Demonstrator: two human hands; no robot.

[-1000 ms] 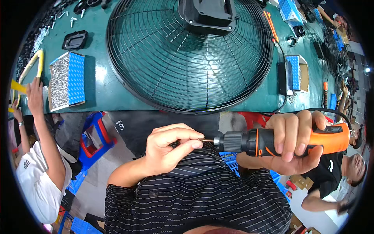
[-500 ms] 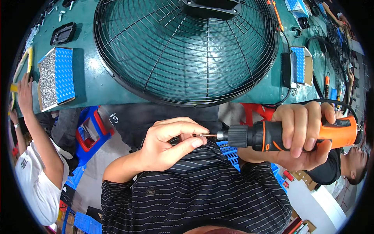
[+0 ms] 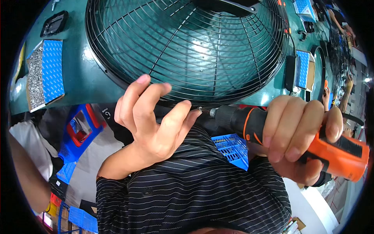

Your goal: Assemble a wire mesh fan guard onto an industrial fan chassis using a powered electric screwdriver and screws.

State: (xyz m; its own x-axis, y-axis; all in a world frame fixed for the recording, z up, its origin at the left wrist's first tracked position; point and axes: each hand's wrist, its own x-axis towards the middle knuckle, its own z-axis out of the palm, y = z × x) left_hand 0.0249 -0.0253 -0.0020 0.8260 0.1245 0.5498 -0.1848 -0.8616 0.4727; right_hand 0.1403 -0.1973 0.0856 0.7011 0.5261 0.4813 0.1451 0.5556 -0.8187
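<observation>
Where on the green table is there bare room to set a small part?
Bare tabletop shows between the left carton and the black wire guard. Right of the guard is crowded: a black block stands beside the right carton.

The middle of the picture is bright. On the green bench (image 3: 76,27) there is strong white glare, seen through the wire guard (image 3: 172,40), so the light seems to fall from above. One small lamp (image 3: 367,80) shines near the right rim. The orange driver (image 3: 346,156) looks slightly blurred. Straight edges bend, and the corners become fully black.
</observation>
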